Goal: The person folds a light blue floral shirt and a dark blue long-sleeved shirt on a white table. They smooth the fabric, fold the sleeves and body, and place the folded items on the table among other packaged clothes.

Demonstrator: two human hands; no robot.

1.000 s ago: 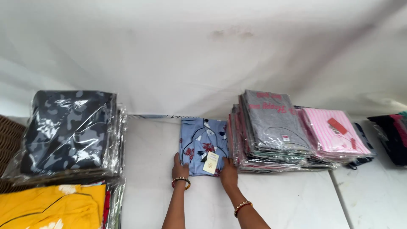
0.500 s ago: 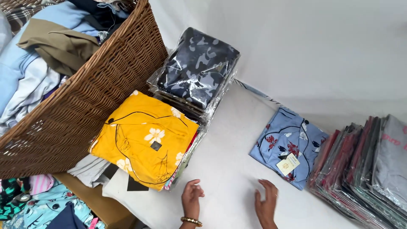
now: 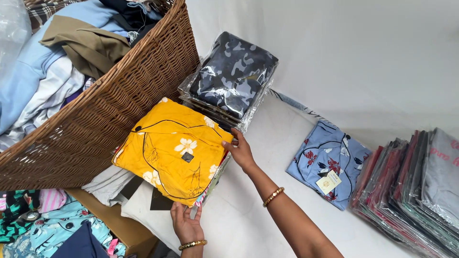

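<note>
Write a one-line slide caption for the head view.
Both hands, left hand and right hand, grip a folded yellow floral garment atop a stack beside a wicker basket.

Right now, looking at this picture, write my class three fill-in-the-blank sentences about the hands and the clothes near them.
1. Both hands touch the folded garment whose colour is ____.
2. The right hand wears a ____ at the wrist.
3. Left of the left hand, loose clothes fill a woven ____.
4. The blue floral shirt carries a paper ____.

Missing words: yellow; bangle; basket; tag
</note>
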